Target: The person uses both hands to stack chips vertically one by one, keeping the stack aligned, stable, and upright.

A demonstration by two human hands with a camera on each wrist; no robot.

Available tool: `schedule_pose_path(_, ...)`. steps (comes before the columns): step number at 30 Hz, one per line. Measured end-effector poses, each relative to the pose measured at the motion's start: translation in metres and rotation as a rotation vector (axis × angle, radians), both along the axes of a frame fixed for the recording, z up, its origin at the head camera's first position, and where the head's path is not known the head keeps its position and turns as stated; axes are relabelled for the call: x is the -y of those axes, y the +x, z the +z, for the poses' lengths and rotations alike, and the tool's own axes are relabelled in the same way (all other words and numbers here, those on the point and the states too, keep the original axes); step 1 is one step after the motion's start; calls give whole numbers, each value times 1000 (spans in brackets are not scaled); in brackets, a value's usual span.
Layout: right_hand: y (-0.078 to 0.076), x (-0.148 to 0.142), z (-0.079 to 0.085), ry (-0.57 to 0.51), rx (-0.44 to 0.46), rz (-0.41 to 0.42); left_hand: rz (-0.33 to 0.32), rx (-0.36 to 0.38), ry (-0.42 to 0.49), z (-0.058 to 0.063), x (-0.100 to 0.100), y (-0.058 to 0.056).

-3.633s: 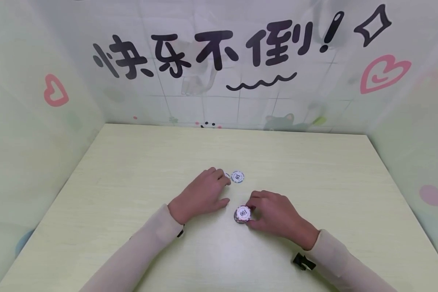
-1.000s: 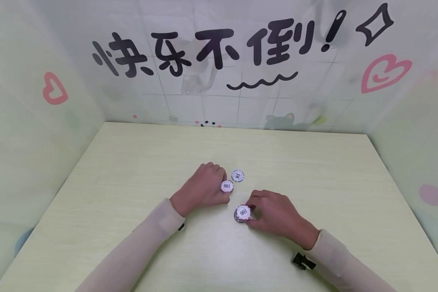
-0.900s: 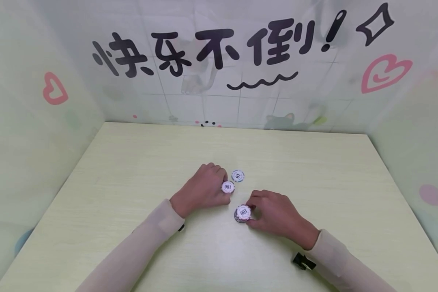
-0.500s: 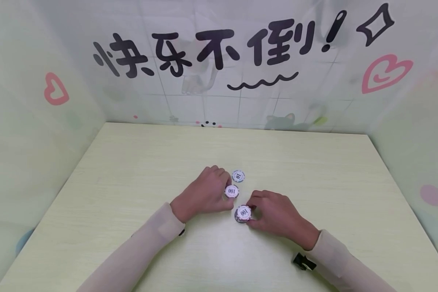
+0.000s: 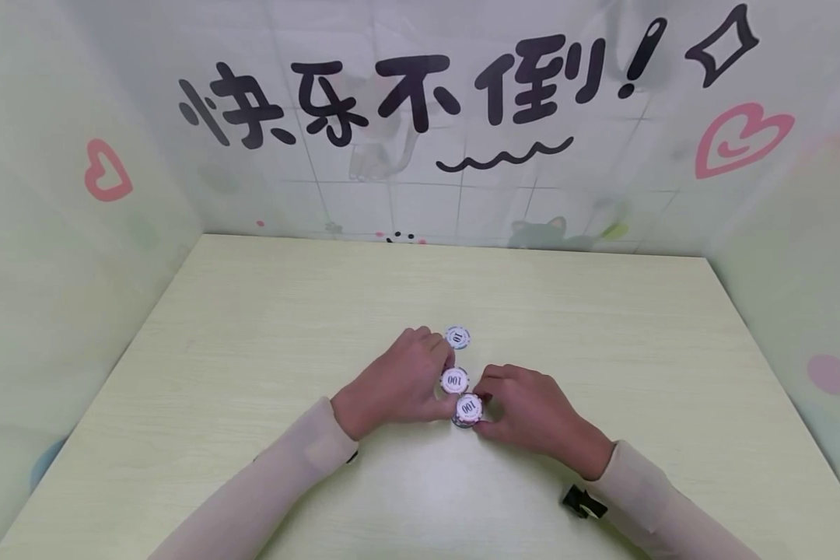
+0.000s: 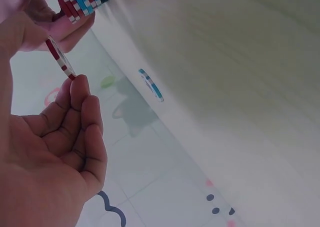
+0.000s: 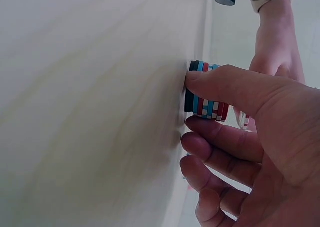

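Note:
My left hand (image 5: 400, 383) pinches a single red-and-white poker chip (image 5: 454, 381) marked 100 between thumb and fingertips. In the left wrist view this chip (image 6: 61, 58) is held clear of the tabletop, edge toward the camera. Just beside it, my right hand (image 5: 532, 408) grips a stack of poker chips (image 5: 468, 408), thumb on one side and fingers on the other. The right wrist view shows the stack (image 7: 206, 109) standing on the table, with red, blue and black layers. A blue-and-white chip (image 5: 458, 337) marked 10 lies flat beyond my left fingers.
The pale wooden table (image 5: 308, 295) is enclosed by a printed curtain (image 5: 420, 155) at the back and sides. A black clip-like piece (image 5: 584, 502) sits by the right sleeve (image 5: 644, 486).
My left hand has picked up the 100 chip from beside the 10 chip and carried it toward me and rightward, up to the stack. The right hand keeps holding the stack in place.

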State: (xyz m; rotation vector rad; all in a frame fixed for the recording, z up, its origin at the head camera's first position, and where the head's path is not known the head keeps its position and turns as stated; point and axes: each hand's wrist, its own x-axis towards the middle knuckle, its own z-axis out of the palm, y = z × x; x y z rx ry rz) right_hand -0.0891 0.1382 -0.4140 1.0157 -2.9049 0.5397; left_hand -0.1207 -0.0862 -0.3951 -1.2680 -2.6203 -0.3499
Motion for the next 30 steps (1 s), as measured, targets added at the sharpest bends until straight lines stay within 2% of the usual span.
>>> schedule_pose_path(7,0,-1,-1,-7,-8,6,-21,6,-24,1,-6,9)
schedule_pose_path(14,-1,-1,-2,-8,-17,13,-60,-26,-29,-3,-10,14)
schedule_pose_path(30,-1,-2,-3,-14,-17,11,-85,-64,-80,-8,-15,16)
